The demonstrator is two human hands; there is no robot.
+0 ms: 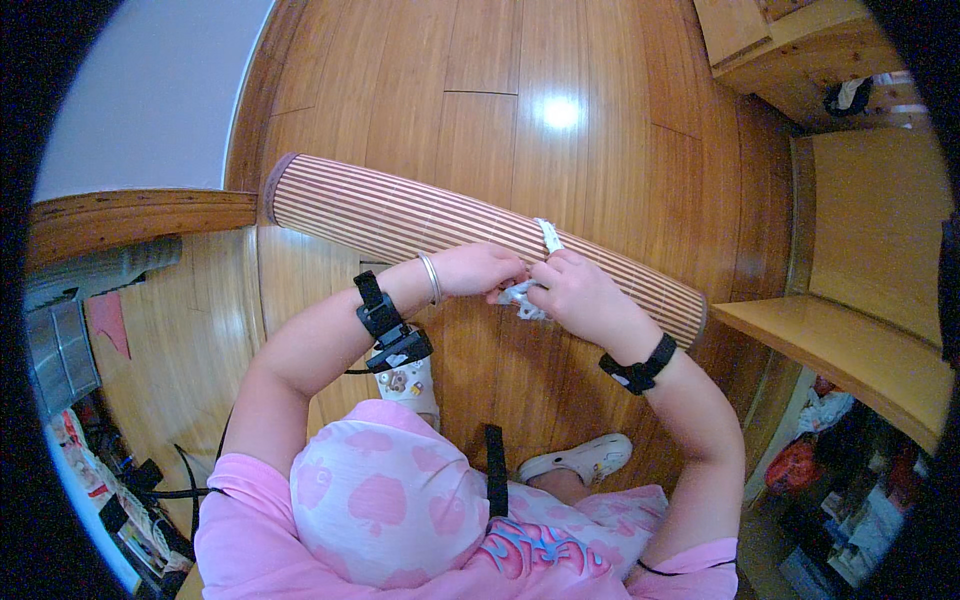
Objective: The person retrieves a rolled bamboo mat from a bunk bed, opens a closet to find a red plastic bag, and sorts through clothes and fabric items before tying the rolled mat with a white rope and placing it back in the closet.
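Note:
A striped bamboo mat [420, 206], rolled into a long tube with dark cloth edging, lies slantwise across the floor before me. Around its right half runs a strip of crumpled white plastic [550, 235]. My left hand [480, 268], with a silver bangle at the wrist, pinches the strip at the near side of the roll. My right hand [574, 289] grips the same plastic close beside it, fingers bent. Loose crumpled ends [525, 300] hang below both hands. The fingertips partly cover one another, so whether the plastic is knotted cannot be seen.
Wooden floorboards [480, 135] surround the roll. At the right, a wooden shelf [840, 345] stands near the roll's end, with bags and items below it. A wooden door frame [142, 217] meets the left end. My white clog [581, 457] rests on the floor.

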